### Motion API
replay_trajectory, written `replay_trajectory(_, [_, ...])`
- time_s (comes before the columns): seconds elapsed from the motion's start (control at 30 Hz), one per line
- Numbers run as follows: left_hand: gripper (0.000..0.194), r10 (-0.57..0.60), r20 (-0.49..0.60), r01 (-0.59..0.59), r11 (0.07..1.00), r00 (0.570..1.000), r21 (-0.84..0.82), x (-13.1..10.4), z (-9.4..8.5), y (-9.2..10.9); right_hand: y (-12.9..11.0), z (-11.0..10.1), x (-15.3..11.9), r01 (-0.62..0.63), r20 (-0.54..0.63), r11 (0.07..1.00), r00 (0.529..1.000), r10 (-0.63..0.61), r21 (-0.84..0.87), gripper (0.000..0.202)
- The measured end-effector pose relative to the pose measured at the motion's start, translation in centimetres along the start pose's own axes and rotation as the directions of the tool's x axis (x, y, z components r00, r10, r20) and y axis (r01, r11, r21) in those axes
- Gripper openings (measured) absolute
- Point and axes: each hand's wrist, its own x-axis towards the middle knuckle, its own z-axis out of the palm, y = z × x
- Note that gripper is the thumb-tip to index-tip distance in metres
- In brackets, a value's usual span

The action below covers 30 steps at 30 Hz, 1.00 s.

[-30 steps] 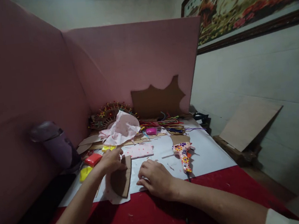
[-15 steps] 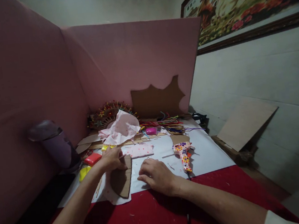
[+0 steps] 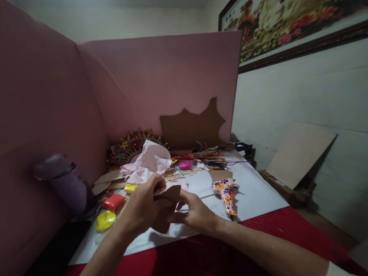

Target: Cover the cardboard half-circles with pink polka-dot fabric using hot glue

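My bare left hand [image 3: 143, 208] is clamped on a small, flat piece of brown cardboard [image 3: 162, 225], lifted just above the near part of a white sheet [image 3: 253, 194] on a red cloth [image 3: 267, 230]. My bare right hand [image 3: 199, 213] meets the cardboard's right side, thumb and forefinger curved with a gap between them; I cannot tell whether they pinch it. To the right of my hands lies a floral-patterned glue gun [image 3: 226, 195], its nozzle pointing right. To the left are a shiny red packet [image 3: 113, 202] and a round yellow packet [image 3: 105, 221], with a lidded purple bottle [image 3: 68, 186] farther left. Beyond my hands, crumpled pale pink dotted fabric [image 3: 147, 162] sits left of a small magenta packet [image 3: 185, 165]. At the far side, a jagged-edged brown cardboard sheet [image 3: 191, 128] stands upright against a tall pink panel [image 3: 163, 74].
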Motion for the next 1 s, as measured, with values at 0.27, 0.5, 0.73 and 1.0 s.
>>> replay_trajectory(0.27, [0.055,0.328,-0.204,-0.378,0.661,0.923,-0.648,-2.6,-4.1,3.8,-2.9,-2.6,-1.1,0.36,-0.192,0.928,0.921,-0.338,0.093,0.015])
replay_trajectory(0.5, [0.078,0.316,0.1,-0.008,0.326,0.944,-0.945,0.0,-1.2,2.4,-2.1,-2.9,-0.9,0.079,-0.258,0.883,0.965,0.049,0.462,0.02])
replay_trajectory(0.73, [0.049,-0.072,0.227,0.227,-0.017,0.971,-0.974,-0.3,3.9,2.6,-1.0,-2.5,-0.6,-0.054,-0.345,0.927,0.919,0.192,0.371,0.023])
replay_trajectory(1.0, [0.051,-0.056,0.424,0.369,-0.398,0.904,-0.84,0.0,5.1,1.3,0.6,-2.1,-1.2,-0.21,-0.45,0.978,0.875,0.181,-0.015,0.017])
